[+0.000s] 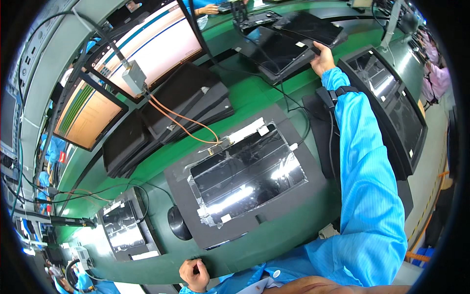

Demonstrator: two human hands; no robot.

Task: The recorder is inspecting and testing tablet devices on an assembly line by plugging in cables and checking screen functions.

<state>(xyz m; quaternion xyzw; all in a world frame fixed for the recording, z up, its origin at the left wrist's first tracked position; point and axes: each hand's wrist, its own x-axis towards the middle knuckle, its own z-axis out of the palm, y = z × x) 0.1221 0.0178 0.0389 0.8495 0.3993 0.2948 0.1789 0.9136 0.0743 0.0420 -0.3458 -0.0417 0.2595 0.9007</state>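
My right hand [323, 60] reaches to the back right. Its thumb presses on the corner of a flat black screen panel [274, 51], and its other fingers are mostly hidden. Another black panel [313, 28] lies just behind. My left hand [195, 275] rests by the bench's front edge, fingers curled, with nothing visible in them. Between my arms, a glossy black screen panel [245, 171] lies in a dark foam holder [313, 179], its edges taped. Orange cables [183, 122] run to its top edge from a grey box [133, 78].
Two monitors [152, 41] stand at the back left, with stacked black foam sheets [186, 98] before them. A mouse [179, 223] and a smaller panel [121, 225] lie left on the green bench [220, 259]. A tray with screens [387, 98] stands right. People work beyond.
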